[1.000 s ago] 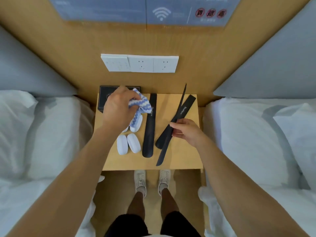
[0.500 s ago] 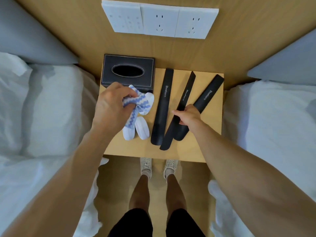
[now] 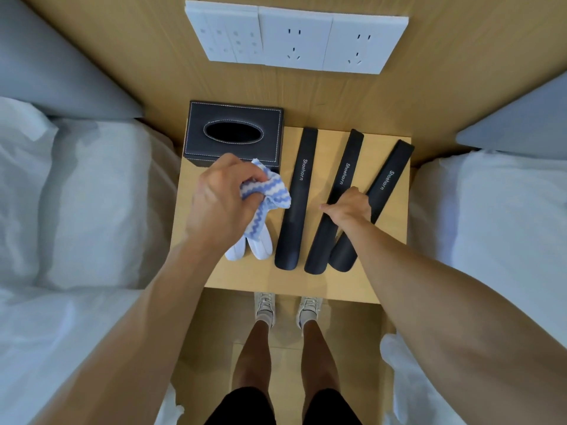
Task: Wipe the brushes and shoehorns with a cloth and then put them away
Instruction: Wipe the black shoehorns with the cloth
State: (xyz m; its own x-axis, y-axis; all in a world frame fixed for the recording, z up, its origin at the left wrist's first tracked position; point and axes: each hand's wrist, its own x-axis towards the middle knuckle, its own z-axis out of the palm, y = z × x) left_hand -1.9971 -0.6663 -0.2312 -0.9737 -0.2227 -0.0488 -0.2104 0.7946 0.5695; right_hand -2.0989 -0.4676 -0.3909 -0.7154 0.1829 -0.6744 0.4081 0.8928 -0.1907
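A black tissue box (image 3: 234,134) sat at the nightstand's (image 3: 193,250) eleven o'clock corner, white beds flanking both sides. Three black shoehorns lay fanned across the top; white brushes (image 3: 260,245) lay at seven o'clock, partly hidden by the left forearm. The left hand (image 3: 225,200) was clenched around a blue-striped cloth (image 3: 267,194). The right hand (image 3: 348,208), palm down, gripped the middle shoehorn (image 3: 336,204).

A black leather-look tissue box (image 3: 234,134) with white stitching sits at the far left corner of the wooden nightstand (image 3: 389,240). White wall sockets (image 3: 296,36) are mounted on the wood panel above, and white-sheeted beds (image 3: 76,210) flank both sides.
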